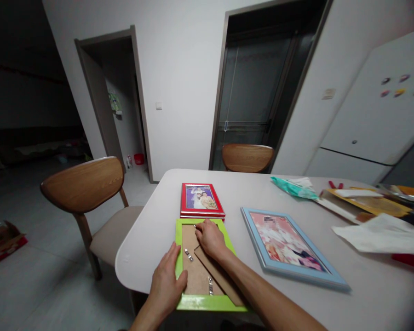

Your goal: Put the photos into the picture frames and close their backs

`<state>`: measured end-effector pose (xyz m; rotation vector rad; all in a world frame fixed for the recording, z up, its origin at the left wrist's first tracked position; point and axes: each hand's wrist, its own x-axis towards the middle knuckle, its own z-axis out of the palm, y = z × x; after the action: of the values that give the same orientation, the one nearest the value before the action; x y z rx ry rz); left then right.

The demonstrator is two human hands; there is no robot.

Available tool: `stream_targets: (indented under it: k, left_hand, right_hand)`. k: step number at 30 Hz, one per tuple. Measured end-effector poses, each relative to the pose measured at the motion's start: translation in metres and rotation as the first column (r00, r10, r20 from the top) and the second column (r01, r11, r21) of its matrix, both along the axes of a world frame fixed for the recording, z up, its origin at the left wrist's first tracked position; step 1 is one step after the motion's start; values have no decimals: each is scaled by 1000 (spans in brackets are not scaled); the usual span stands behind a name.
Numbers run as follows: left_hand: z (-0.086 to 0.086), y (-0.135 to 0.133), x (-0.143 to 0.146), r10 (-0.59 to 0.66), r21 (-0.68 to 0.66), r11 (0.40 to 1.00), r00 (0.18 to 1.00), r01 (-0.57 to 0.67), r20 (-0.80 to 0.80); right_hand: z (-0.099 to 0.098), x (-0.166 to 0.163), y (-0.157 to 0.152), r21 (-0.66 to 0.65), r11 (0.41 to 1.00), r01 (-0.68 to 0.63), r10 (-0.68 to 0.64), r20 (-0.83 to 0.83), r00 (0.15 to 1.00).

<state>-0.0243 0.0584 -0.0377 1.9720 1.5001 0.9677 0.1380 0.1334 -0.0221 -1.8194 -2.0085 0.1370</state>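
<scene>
A lime-green picture frame lies face down at the table's near edge, its brown backing board showing. A metal clip and another metal clip are on the board. The brown stand flap runs slantwise, partly under my right forearm. My left hand rests along the frame's left side, fingers stretched out and thumb apart. My right hand is closed, its bent fingers pressed down near the frame's top edge. Whatever sits under those fingertips is mostly hidden; a bit of metal shows beside them.
Just beyond lies a red photo frame, apparently stacked. To the right is a light-blue photo frame. Wrappers, a green plastic bag and white paper cover the table's right side. Wooden chairs stand at the left and far side.
</scene>
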Motion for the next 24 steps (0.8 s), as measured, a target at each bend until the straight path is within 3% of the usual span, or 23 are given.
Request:
stream_targets:
  k: [7, 12, 14, 16, 18, 24]
  left_hand:
    - [-1, 1, 0, 1, 12, 1000, 1000, -1, -11]
    - [-3, 1, -1, -10, 11, 1000, 999, 10, -32]
    - [-4, 0, -1, -14, 11, 1000, 1000, 14, -25]
    - [-5, 0, -1, -13, 14, 1000, 1000, 13, -7]
    - [-5, 0, 0, -6, 13, 1000, 1000, 6, 9]
    - [-4, 1, 3, -11, 25, 1000, 999, 12, -31]
  right_hand:
    - [6, -7, -1, -22, 999, -32, 31, -60, 998]
    - [23, 3, -19, -51, 988, -148, 140, -135, 981]
    - [31, 16, -37, -86, 959, -269, 251, -174, 952]
    - [37, 30, -57, -156, 864, -478, 433, -254, 865]
    - [38, 39, -75, -217, 820, -529, 462, -294, 837]
    - [25, 33, -94, -142, 887, -439, 393, -267, 880]
